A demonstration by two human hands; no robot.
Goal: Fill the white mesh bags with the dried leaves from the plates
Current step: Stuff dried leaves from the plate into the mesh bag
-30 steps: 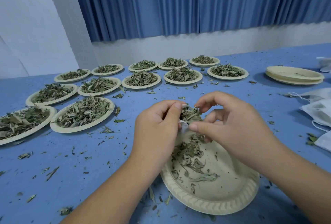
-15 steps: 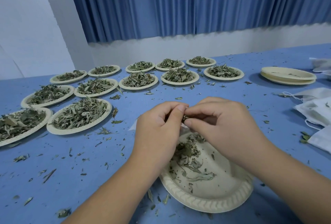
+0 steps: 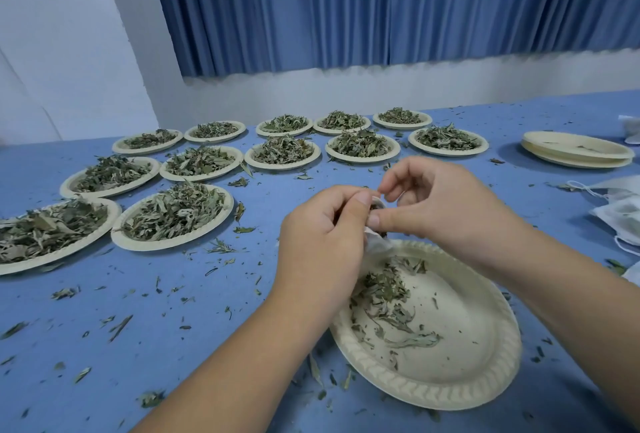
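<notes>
The left hand (image 3: 322,235) and right hand (image 3: 440,211) pinch the mesh bag (image 3: 376,242) (seemingly leaf-filled) over a plate (image 3: 467,346).

leaf clump (image 3: 374,206): gone from my fingertips, now sunk in the white mesh bag (image 3: 378,244) mouth | right hand (image 3: 440,211): forefinger lifted away from my left hand (image 3: 322,242), opening a gap

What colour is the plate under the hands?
Pale cream, with a ridged rim; the plate shows best in the head view.
</notes>
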